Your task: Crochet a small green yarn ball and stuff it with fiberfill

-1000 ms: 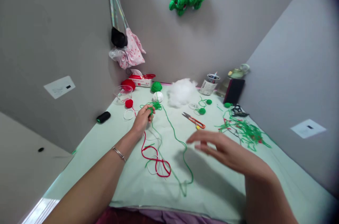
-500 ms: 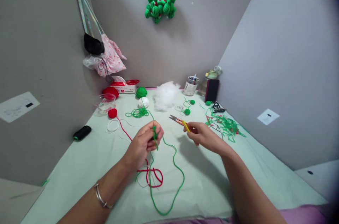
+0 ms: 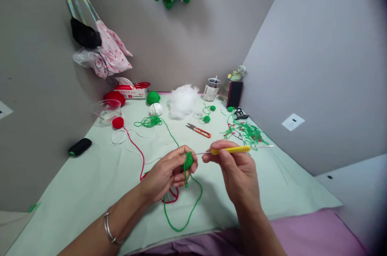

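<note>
Between the thumb and fingers of my left hand [image 3: 169, 173] is a small green crochet piece [image 3: 188, 161], with a short tail hanging from it. Green yarn [image 3: 199, 191] loops down from that hand across the table. My right hand [image 3: 236, 167] grips the yellow handle of a crochet hook [image 3: 232, 150]. The hook's thin metal shaft reaches left to the green piece; whether its tip is inside a stitch I cannot tell. Orange-handled thread snips [image 3: 198, 130] lie on the table beyond my hands.
White stuffing [image 3: 183, 102] sits at the back, near a pen tin [image 3: 211, 90] and a phone [image 3: 234, 94]. Green yarn scraps [image 3: 250, 133] lie at right. Red yarn [image 3: 117, 122], a white ball [image 3: 156, 109] and a plastic tub [image 3: 107, 113] stand left.
The snips have left my right hand and lie on the table. The yellow hook has turned level in that hand, its shaft now at the green piece. The view has shifted.
</note>
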A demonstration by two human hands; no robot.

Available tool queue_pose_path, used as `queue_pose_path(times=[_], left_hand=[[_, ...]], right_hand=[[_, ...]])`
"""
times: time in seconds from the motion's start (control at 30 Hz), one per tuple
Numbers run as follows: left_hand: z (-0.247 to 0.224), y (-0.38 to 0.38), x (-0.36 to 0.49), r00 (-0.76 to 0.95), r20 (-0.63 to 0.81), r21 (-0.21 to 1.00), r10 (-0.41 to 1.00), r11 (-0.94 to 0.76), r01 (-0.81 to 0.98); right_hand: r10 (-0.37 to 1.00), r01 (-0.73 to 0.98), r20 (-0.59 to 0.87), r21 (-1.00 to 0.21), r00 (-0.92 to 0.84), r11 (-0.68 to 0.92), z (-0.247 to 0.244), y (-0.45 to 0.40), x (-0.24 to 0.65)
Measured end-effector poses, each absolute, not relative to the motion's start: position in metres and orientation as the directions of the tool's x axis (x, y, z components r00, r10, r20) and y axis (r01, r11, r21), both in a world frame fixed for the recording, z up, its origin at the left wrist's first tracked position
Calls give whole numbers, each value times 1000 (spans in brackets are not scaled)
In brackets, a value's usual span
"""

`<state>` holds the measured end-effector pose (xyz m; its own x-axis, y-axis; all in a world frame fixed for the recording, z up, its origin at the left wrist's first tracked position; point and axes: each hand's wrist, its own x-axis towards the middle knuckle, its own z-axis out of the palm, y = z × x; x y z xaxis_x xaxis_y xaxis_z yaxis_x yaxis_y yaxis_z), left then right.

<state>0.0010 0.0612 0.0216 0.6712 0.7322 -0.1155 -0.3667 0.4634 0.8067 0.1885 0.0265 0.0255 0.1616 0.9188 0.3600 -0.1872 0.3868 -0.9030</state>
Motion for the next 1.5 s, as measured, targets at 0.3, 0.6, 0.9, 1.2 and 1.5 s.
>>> queue_pose_path(times=[0.3,0.6,0.9,1.2,1.5], left_hand=[[19,56,4,655,-96,821,749,432,-373],[23,54,9,572,-95,830,815,382,-406],[21,55,8,538,-97,878,838,326,-350],[10,57,10,453,-67,963,889,176,-203],[20,62,8,340,-187,905,922,296,-305]], right_hand=[[892,-38,434,-897,125,441,27,27,182],[882,6,468,-883,55,469,21,26,183],[924,-191,378,-904,56,382,17,24,181],[962,-235,170,-947,213,219,18,26,176],[920,-267,191,-919,343,290,22,30,191]])
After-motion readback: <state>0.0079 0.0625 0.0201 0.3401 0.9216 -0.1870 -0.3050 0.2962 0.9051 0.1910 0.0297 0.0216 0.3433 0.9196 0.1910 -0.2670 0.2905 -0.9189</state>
